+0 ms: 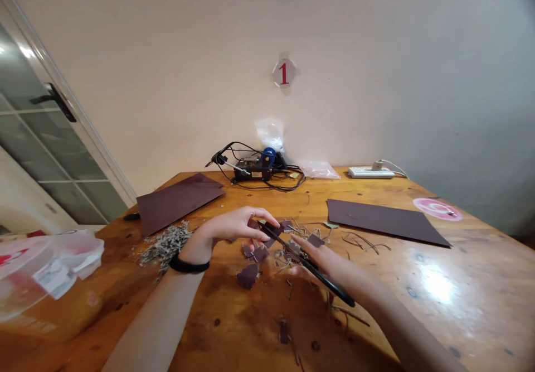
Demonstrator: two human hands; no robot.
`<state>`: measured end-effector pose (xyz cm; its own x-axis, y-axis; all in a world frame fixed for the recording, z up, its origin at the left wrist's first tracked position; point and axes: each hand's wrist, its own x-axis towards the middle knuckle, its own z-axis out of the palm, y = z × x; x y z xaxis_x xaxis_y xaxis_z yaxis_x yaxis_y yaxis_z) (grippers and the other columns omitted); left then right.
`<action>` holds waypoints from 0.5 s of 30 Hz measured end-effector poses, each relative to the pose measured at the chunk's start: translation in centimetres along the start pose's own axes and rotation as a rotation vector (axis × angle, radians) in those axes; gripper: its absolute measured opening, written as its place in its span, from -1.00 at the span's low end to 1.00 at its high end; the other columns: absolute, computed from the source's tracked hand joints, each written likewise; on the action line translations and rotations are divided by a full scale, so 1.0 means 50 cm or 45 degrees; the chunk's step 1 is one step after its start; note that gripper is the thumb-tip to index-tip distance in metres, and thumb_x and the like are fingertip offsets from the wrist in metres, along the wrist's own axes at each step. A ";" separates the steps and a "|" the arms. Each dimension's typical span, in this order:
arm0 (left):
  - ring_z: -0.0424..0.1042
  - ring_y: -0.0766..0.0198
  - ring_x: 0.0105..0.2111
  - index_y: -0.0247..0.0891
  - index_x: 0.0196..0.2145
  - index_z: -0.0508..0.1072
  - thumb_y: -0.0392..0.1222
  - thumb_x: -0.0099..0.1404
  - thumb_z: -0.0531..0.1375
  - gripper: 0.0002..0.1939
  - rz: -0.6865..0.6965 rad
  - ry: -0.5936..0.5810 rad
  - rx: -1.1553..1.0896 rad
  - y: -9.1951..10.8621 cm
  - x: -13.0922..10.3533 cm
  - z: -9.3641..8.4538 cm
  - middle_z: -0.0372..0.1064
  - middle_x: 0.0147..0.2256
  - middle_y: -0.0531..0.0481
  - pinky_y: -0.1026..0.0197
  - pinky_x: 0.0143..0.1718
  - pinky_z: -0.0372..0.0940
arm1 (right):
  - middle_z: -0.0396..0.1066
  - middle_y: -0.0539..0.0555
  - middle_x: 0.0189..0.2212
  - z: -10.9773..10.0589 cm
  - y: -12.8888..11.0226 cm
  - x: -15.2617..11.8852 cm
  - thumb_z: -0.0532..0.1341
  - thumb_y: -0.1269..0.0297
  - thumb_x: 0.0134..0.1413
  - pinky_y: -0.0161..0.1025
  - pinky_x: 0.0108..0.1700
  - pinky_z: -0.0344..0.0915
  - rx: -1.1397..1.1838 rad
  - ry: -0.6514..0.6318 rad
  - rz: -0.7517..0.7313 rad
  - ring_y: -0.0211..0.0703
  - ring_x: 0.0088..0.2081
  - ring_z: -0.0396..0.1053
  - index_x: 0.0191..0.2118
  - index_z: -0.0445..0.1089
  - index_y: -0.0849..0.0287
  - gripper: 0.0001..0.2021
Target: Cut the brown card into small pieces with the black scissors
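My right hand (314,257) is wrapped around a long black-handled tool (328,284), which looks like tweezers or scissors. Its tip points up and left toward my left hand (246,226). The fingers of my left hand are bent around a small dark brown piece (271,228) close to that tip. Below both hands, dark brown scraps (248,275) and thin dry stems (307,232) are scattered on the wooden table. A pile of grey dried sprigs (165,247) sits beside my left wrist.
Dark brown sheets lie at the left (179,199) and right (387,221). A black device with cables (253,170) and a white power strip (370,173) stand along the back. Plastic bags (50,283) are at the far left, a pink round sticker (437,209) at the right.
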<state>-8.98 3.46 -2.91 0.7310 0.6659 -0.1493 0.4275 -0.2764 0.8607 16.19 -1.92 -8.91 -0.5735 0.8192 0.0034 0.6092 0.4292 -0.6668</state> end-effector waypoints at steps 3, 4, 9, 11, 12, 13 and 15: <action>0.43 0.35 -0.48 -0.17 -0.03 0.40 -0.09 0.18 0.29 -0.60 -0.001 0.009 0.040 0.004 -0.003 -0.003 0.42 -0.28 0.00 0.36 -0.53 0.28 | 0.38 0.26 0.05 0.004 0.012 0.001 0.19 -0.10 0.04 0.02 -0.06 0.31 0.056 0.054 -0.020 0.18 -0.02 0.38 0.33 -0.09 0.08 -0.19; 0.42 0.36 -0.47 -0.16 -0.03 0.40 -0.09 0.18 0.29 -0.60 0.005 0.010 0.059 0.005 -0.004 -0.004 0.42 -0.26 -0.01 0.36 -0.54 0.27 | 0.39 0.27 0.03 0.005 0.013 0.000 0.18 -0.11 0.05 0.03 -0.06 0.31 0.069 0.055 -0.011 0.19 -0.03 0.38 0.34 -0.12 0.09 -0.17; 0.39 0.37 -0.44 -0.16 -0.07 0.45 -0.08 0.18 0.28 -0.65 0.121 0.055 0.222 0.009 -0.003 -0.004 0.43 -0.25 -0.01 0.34 -0.44 0.26 | 0.41 0.29 0.02 0.004 0.008 -0.006 0.14 -0.15 0.07 0.10 -0.01 0.28 0.087 0.026 0.005 0.22 0.01 0.35 0.36 -0.17 0.13 -0.15; 0.39 0.34 -0.42 -0.17 -0.08 0.45 -0.07 0.17 0.28 -0.64 0.143 0.065 0.249 0.008 0.000 -0.003 0.44 -0.28 -0.01 0.32 -0.40 0.27 | 0.39 0.29 0.04 0.004 0.007 -0.007 0.13 -0.17 0.07 0.11 0.00 0.26 0.083 0.028 -0.012 0.23 0.04 0.33 0.36 -0.18 0.14 -0.14; 0.39 0.33 -0.41 -0.18 -0.07 0.45 -0.07 0.17 0.28 -0.64 0.147 0.066 0.256 0.008 0.000 -0.002 0.44 -0.28 -0.01 0.31 -0.39 0.27 | 0.38 0.29 0.05 0.004 0.008 -0.007 0.13 -0.17 0.07 0.11 0.01 0.26 0.081 0.033 -0.022 0.23 0.05 0.33 0.36 -0.18 0.13 -0.14; 0.39 0.33 -0.39 -0.18 -0.07 0.45 -0.07 0.18 0.28 -0.64 0.150 0.066 0.260 0.008 0.001 -0.002 0.44 -0.27 -0.01 0.31 -0.37 0.27 | 0.38 0.29 0.06 0.004 0.010 -0.006 0.13 -0.17 0.07 0.10 0.02 0.25 0.078 0.040 -0.032 0.22 0.05 0.32 0.36 -0.18 0.13 -0.14; 0.39 0.33 -0.37 -0.16 -0.08 0.45 -0.08 0.18 0.28 -0.66 0.147 0.070 0.272 0.009 0.001 0.000 0.44 -0.25 0.00 0.31 -0.34 0.26 | 0.36 0.28 0.07 0.005 0.014 -0.006 0.13 -0.17 0.07 0.09 0.03 0.25 0.073 0.051 -0.046 0.21 0.07 0.32 0.36 -0.18 0.10 -0.15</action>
<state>-8.74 3.38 -2.51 0.7538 0.6567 -0.0241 0.4500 -0.4892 0.7471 16.64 -1.97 -9.56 -0.5712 0.8188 0.0573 0.5558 0.4373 -0.7070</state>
